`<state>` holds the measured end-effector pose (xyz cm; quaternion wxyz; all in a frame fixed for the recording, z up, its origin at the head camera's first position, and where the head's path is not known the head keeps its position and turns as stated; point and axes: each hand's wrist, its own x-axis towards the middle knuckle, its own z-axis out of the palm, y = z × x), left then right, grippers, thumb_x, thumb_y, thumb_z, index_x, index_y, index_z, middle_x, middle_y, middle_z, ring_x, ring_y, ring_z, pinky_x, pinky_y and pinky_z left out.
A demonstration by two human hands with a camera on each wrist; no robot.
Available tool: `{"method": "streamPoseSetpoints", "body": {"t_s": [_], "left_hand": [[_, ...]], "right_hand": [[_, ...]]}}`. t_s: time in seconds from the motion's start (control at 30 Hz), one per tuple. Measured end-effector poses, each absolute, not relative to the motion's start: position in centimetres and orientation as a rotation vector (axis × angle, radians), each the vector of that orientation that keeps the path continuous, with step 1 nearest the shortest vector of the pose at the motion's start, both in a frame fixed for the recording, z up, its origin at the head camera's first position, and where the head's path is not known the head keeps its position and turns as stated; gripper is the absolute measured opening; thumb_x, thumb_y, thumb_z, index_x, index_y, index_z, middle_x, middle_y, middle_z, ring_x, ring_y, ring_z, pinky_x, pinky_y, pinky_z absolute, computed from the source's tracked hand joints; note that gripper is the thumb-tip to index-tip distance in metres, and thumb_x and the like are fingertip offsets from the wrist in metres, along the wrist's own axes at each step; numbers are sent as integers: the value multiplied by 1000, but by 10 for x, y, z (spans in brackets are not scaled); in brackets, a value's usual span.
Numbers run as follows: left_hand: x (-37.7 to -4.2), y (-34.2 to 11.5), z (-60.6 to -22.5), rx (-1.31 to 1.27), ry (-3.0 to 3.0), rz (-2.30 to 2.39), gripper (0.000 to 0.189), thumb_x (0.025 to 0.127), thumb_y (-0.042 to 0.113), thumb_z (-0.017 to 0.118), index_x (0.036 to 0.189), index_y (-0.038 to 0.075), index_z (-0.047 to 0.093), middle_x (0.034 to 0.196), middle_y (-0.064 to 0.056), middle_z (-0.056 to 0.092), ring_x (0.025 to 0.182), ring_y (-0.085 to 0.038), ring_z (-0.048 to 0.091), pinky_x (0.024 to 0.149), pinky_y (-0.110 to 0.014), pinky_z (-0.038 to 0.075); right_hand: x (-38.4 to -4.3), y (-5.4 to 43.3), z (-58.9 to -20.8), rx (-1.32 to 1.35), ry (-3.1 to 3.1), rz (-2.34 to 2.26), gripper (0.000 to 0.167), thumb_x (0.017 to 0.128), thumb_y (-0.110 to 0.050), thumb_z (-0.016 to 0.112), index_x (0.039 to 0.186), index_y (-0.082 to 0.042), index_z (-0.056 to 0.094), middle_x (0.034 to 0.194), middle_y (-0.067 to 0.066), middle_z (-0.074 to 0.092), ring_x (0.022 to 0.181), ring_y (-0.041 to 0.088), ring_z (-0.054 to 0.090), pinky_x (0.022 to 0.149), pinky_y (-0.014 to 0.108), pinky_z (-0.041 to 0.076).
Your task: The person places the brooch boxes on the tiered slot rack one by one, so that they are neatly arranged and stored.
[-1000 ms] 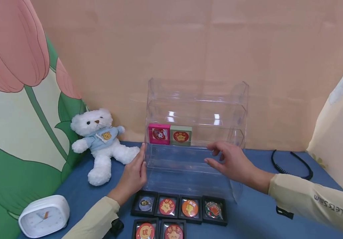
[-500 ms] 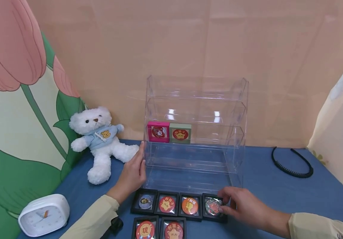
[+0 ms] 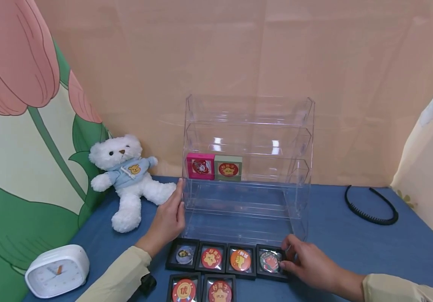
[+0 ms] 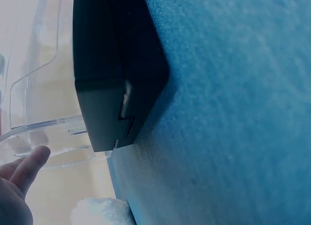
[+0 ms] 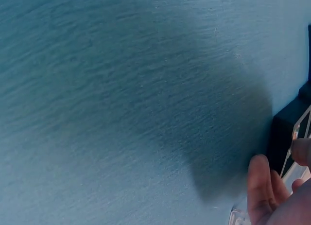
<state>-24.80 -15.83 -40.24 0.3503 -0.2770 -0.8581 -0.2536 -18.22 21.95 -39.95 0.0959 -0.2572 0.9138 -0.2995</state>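
Observation:
My left hand (image 3: 165, 224) rests with straight fingers against the left side of a clear acrylic tiered display stand (image 3: 235, 218). On one of its tiers, a pink badge box (image 3: 200, 166) and a green badge box (image 3: 228, 168) sit side by side at the left. In front of the stand my right hand (image 3: 311, 264) pinches the right edge of a black framed box with a round badge (image 3: 271, 262), its thumb on the face. That box lies flat at the right end of a row. The right wrist view shows fingers at the black box's side (image 5: 286, 130).
Beside it in the row lie black boxes with an orange badge (image 3: 240, 261), a red badge (image 3: 211, 258) and a blue badge (image 3: 184, 255). Two more boxes lie nearer. A white teddy bear (image 3: 127, 180) and alarm clock (image 3: 57, 272) are left; a black headband (image 3: 371, 218) lies right.
My right hand has come down from in front of the stand's middle tiers to the rightmost black badge box. My left hand has stayed at the stand's side.

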Motion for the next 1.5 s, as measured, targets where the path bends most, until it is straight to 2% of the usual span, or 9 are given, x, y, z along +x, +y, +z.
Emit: {"method": "streamPoseSetpoints", "body": {"t_s": [0.33,0.67,0.83,1.07,1.27,1.5], "left_hand": [[-248,-159,-402,-705,-2237,-648,77,84,-8,62,149,-1,20,148,-15,34,122,-33,47,91,-40,43],[-248,-161,-398,-719,-2229,-647,77,83,-9,62,148,-3,21,148,-15,34,124,-32,45,92,-40,43],[-247,-161,-399,-707,-2244,-644,78,83,-10,62,148,-3,20,148,-16,33,124,-33,44,92,-41,43],[-247,-159,-400,-699,-2264,-645,77,85,-7,61,149,-2,19,149,-15,31,125,-33,44,92,-40,43],[-245,-158,-400,-701,-2265,-643,76,85,-7,61,148,-3,19,148,-17,33,124,-34,44,91,-41,43],[-244,-157,-400,-702,-2272,-637,74,85,-7,61,148,-5,21,147,-18,35,122,-35,46,91,-41,44]], "right_hand": [[-182,221,-399,-671,2719,-864,36,80,-19,76,104,-8,51,81,-4,59,63,7,53,51,28,44],[-178,236,-396,-536,2614,-886,53,80,-25,76,118,1,51,89,3,59,65,15,56,53,33,46],[-179,238,-393,-448,2575,-808,61,79,-30,76,124,5,53,98,6,59,74,17,58,61,38,50],[-182,241,-393,-533,2603,-689,46,80,-34,75,112,-3,63,92,2,54,76,16,50,63,39,46],[-182,243,-396,-538,2586,-733,44,79,-36,75,107,-5,63,92,1,56,77,17,51,62,38,45],[-177,246,-398,-527,2522,-894,48,80,-35,75,111,-1,59,95,1,62,81,19,59,63,41,49]]}}
